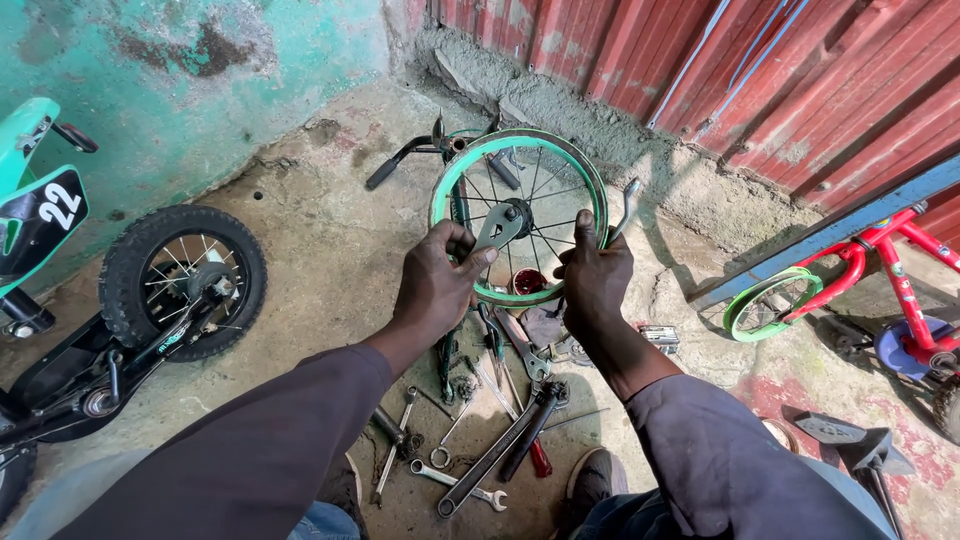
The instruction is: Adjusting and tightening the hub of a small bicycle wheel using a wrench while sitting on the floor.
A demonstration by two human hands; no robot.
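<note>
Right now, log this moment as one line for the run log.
left hand: holds flat wrench at wheel hub | right hand: grips green wheel rim | below: wrenches on concrete floor

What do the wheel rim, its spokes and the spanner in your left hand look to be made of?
Wheel rim: looks like metal, painted green; thin, hard-edged hoop with dirty scuffs.
Spokes: thin bare steel wire by the look, grey and slightly shiny.
Spanner in the left hand: dull grey steel, unpainted, worn matte.
The right hand grips the rim.

green wheel rim (590,180), red bicycle (895,262)
</note>
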